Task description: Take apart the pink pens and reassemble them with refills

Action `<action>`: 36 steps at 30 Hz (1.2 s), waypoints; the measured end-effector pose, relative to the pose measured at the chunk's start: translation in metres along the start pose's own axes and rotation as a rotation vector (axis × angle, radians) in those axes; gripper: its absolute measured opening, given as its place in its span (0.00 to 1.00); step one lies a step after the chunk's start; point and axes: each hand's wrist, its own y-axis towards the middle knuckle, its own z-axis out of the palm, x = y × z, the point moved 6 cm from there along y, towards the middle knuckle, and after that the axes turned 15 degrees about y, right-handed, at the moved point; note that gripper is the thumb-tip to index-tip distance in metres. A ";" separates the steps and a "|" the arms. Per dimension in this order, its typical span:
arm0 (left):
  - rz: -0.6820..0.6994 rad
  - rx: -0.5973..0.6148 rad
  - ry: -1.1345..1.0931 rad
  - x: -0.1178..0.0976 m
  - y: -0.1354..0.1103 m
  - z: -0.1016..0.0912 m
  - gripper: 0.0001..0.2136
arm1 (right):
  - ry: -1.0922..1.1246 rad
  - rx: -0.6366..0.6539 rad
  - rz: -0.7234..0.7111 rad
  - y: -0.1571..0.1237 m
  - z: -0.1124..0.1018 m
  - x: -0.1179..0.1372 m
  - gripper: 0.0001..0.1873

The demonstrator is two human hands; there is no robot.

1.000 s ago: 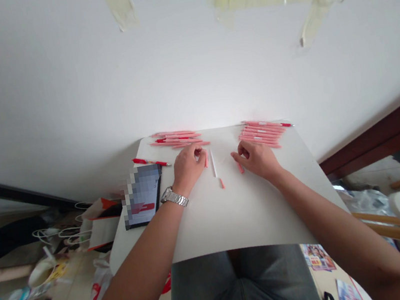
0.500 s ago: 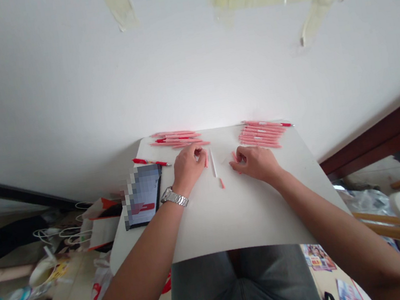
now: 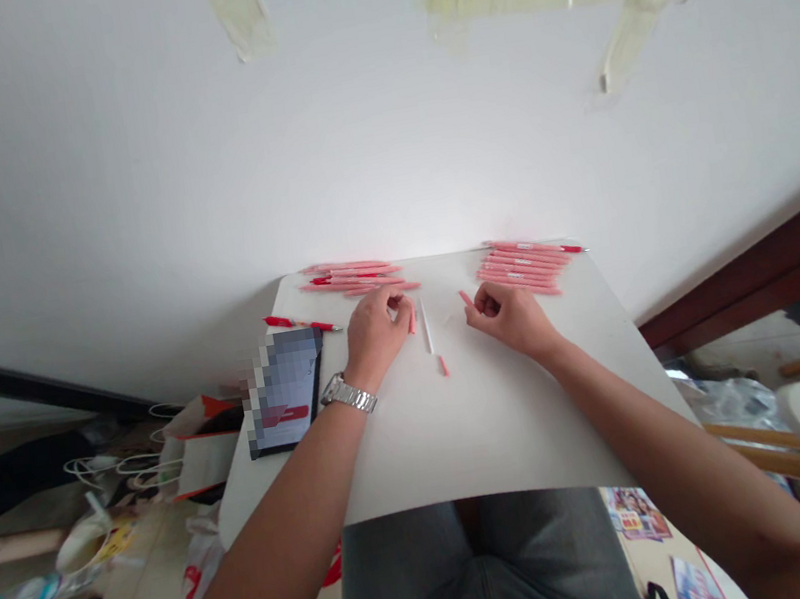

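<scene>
My left hand [image 3: 376, 328], with a metal watch at the wrist, is closed on a short pink pen part [image 3: 412, 318]. My right hand [image 3: 505, 316] has its fingers curled round another pink pen part [image 3: 467, 299], whose tip sticks out at the thumb. On the table between the hands lies a thin white pen refill [image 3: 427, 328], and just below it a small pink pen piece [image 3: 443, 366]. Pink pens [image 3: 359, 282] lie beyond my left hand, a red one among them. A row of pink pens [image 3: 523, 270] lies beyond my right hand.
A tablet or phone [image 3: 285, 389] with a partly blurred screen lies at the left of the white table [image 3: 460, 442]. A red pen [image 3: 303, 324] rests above it. The wall [image 3: 375, 141] stands behind the table. Bags [image 3: 199, 443] and a cup [image 3: 85, 544] are at the lower left.
My right hand has shifted slightly to the right and turned, so more of its pink pen part shows. My left hand has stayed in place.
</scene>
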 end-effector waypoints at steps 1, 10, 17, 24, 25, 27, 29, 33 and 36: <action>0.006 -0.014 -0.014 0.000 0.000 -0.001 0.04 | 0.055 -0.007 0.008 0.001 -0.001 -0.001 0.15; 0.206 -0.073 -0.231 -0.024 0.000 -0.011 0.06 | 0.458 -0.059 0.080 0.003 -0.006 -0.004 0.21; 0.335 -0.028 -0.274 -0.039 -0.006 -0.010 0.07 | 0.718 0.002 0.105 0.002 -0.001 0.003 0.18; 0.391 -0.006 -0.284 -0.046 -0.009 -0.010 0.08 | 0.834 0.084 0.052 0.003 0.004 0.005 0.14; 0.396 -0.003 -0.280 -0.047 -0.009 -0.010 0.08 | 0.844 0.089 0.051 0.003 0.005 0.004 0.14; 0.404 0.002 -0.272 -0.049 -0.010 -0.011 0.08 | 0.863 0.098 0.053 0.002 0.006 0.003 0.15; 0.405 0.004 -0.268 -0.051 -0.010 -0.012 0.08 | 0.875 0.112 0.057 0.002 0.008 0.003 0.16; 0.395 0.001 -0.274 -0.052 -0.010 -0.011 0.07 | 0.879 0.138 0.066 0.001 0.011 0.004 0.17; 0.385 0.000 -0.273 -0.051 -0.009 -0.010 0.06 | 0.877 0.149 0.065 0.001 0.012 0.003 0.17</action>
